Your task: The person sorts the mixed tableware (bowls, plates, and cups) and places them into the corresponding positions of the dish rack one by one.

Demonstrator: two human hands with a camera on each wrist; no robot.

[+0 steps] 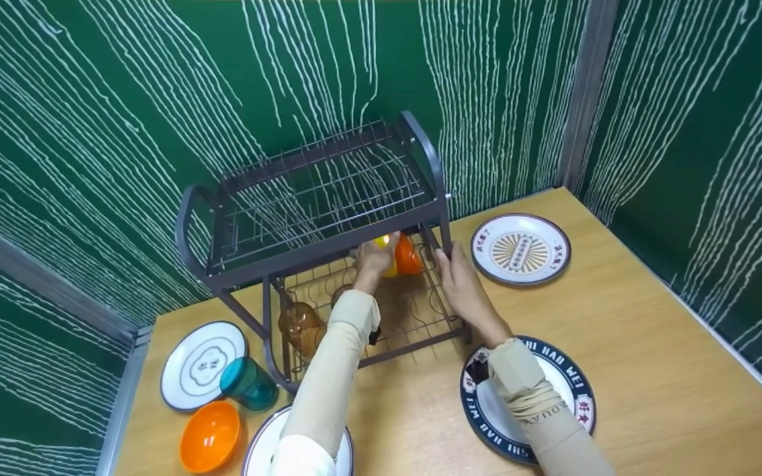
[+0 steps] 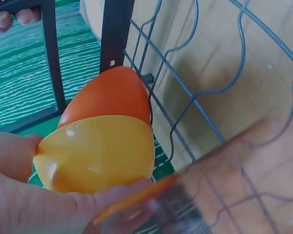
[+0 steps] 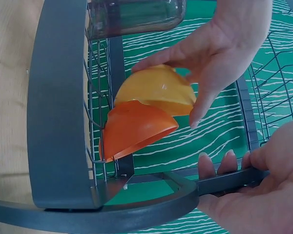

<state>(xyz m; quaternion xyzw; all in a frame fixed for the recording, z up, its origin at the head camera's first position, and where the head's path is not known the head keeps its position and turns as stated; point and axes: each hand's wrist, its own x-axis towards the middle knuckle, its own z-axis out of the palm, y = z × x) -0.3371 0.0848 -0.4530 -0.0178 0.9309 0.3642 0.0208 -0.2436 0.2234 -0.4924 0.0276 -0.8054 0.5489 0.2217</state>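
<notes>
My left hand (image 1: 374,261) reaches into the lower tier of a dark two-tier dish rack (image 1: 325,244). It pinches a yellow bowl (image 2: 102,151) between thumb and fingers. The yellow bowl is tilted on its side against an orange bowl (image 3: 136,126), which stands on edge at the rack's right end. With curled fingers my right hand (image 1: 464,291) grips the rack's right upright, as the right wrist view (image 3: 263,180) also shows. A brown see-through glass (image 1: 301,327) lies in the lower tier's left part; another brown item beside it is mostly hidden by my left arm.
A white plate (image 1: 521,250) lies right of the rack, a dark-rimmed plate (image 1: 586,380) under my right forearm. At left are another plate (image 1: 179,370), a teal cup (image 1: 255,387) and an orange bowl (image 1: 209,436). A plate (image 1: 265,443) is partly under my left sleeve. Green walls (image 1: 394,73) stand behind.
</notes>
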